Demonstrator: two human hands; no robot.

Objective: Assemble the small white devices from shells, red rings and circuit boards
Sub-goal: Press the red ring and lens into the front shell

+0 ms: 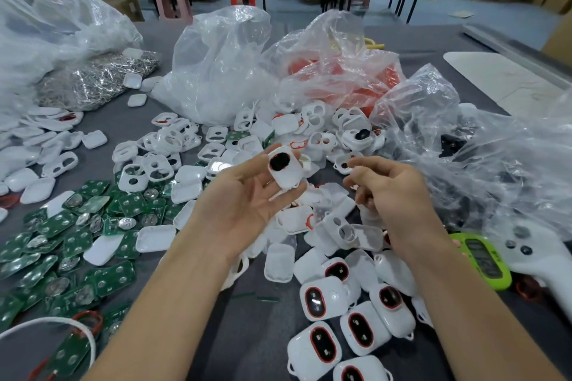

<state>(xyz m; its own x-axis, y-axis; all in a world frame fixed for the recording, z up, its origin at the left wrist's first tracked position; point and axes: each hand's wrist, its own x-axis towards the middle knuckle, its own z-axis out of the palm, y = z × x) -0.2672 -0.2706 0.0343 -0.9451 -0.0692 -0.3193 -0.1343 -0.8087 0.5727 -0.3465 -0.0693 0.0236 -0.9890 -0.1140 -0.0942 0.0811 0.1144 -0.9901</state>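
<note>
I read L hand (247,198) palm up above bench (253,346), fingers curled round red-ringed white shell (286,173). R hand (393,192) just beside, fingers curled; contents: I cannot tell.

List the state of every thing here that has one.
Shell, held up by the left hand, red ring fitted round its dark opening.
Left hand, palm up, grips the shell.
Right hand, fingers curled; whether it holds anything is unclear.
Devices, lying face up, rings in.
Boards, loose in a heap.
Timer, lying flat, display unreadable.
</note>
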